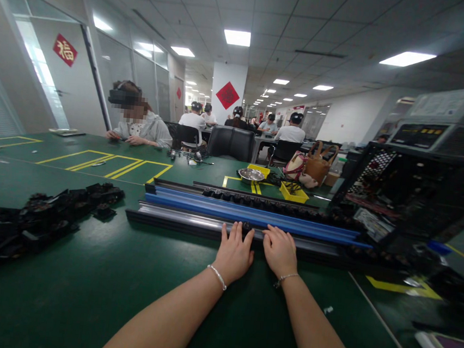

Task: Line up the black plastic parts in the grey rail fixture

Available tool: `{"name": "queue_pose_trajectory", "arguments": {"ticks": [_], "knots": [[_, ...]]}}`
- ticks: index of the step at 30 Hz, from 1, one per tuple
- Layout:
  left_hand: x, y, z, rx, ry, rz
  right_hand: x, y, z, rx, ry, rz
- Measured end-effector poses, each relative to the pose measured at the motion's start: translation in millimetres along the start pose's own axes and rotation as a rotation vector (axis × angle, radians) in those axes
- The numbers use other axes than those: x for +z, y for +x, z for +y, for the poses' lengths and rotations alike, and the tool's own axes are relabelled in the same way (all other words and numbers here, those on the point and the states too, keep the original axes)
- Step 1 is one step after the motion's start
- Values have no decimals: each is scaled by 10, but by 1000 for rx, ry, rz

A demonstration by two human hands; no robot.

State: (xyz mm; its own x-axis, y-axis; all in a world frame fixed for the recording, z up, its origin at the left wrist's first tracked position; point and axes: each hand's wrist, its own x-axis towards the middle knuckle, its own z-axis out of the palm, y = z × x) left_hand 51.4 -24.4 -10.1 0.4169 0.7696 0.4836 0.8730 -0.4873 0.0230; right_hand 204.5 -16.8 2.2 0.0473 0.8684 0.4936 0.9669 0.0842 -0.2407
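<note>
My left hand point(234, 255) lies on the near long rail point(182, 216), its fingers stretched out and spread over the silvery channel. A small black piece point(246, 227) sits in the channel at the tip of the left index finger. My right hand point(282, 251) rests on the same rail just to the right, fingers slightly bent and their tips on the rail. Neither hand visibly grips anything. Behind this rail and parallel to it runs a blue rail point(196, 203). Farther back, a row of black parts point(262, 201) lies along another dark rail.
Black plastic parts point(34, 220) are heaped at left. An opened computer case point(378, 193) stands at right. Behind the rails are a metal bowl point(251, 174), a yellow tray point(293, 192) and a brown bag point(320, 163). A person point(139, 118) sits across the green table point(155, 287).
</note>
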Motion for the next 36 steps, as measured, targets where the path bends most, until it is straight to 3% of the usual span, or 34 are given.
{"name": "queue_pose_trajectory", "arguments": {"ticks": [36], "knots": [[-57, 27, -34, -89, -9, -1, 13, 1, 9, -5, 5, 10]]}}
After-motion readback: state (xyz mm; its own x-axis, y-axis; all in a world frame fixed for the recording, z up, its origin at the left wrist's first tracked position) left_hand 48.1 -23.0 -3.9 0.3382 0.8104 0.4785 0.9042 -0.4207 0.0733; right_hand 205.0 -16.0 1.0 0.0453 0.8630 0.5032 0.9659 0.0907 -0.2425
